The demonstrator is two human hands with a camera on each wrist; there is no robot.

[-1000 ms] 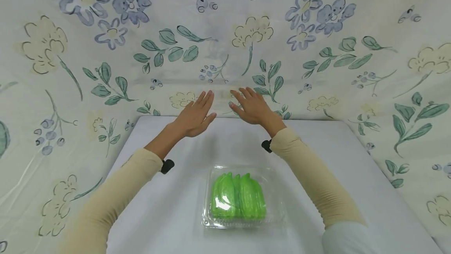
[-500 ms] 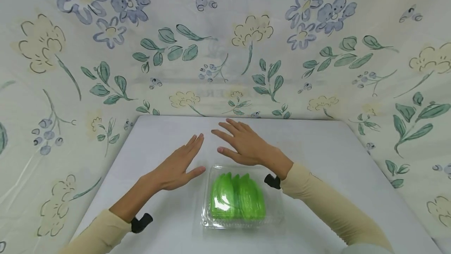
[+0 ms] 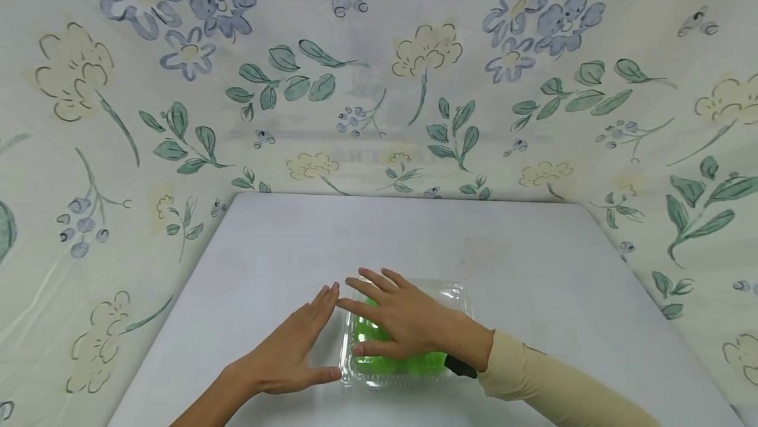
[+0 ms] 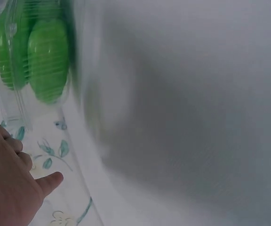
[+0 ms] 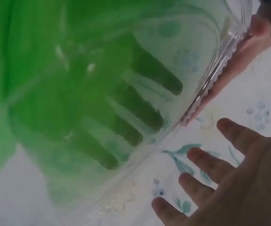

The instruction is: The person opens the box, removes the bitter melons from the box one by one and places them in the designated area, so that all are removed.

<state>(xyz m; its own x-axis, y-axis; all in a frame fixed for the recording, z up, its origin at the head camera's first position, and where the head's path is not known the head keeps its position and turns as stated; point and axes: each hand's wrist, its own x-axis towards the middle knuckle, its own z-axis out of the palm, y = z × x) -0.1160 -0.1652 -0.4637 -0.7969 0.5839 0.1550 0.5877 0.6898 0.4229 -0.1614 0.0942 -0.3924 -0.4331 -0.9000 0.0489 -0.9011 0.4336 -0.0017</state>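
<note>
A clear plastic clamshell box (image 3: 453,295) lies on the white table, holding several bright green, pointed, oblong pieces (image 3: 426,364) pressed side by side. My right hand (image 3: 411,322) is spread over the lid, fingers straight and apart, covering much of the green. Along the box's left side stands my left hand (image 3: 290,351), fingers straight and together, thumb tip right at the near left corner. The left wrist view has the green pieces (image 4: 48,61) through the box wall, beyond the hand. In the right wrist view the left hand (image 5: 253,54) shows past the ridged rim.
The white tabletop (image 3: 284,236) stretches out around the box. Behind it rises a floral-print sheet (image 3: 379,104), which also comes down on both sides. A small black camera (image 3: 460,366) sits under the right wrist, close over the box's right part.
Both hands have come back from the table's far edge toward me, the right one to over the box, the left one to its left side. The box has stayed in place.
</note>
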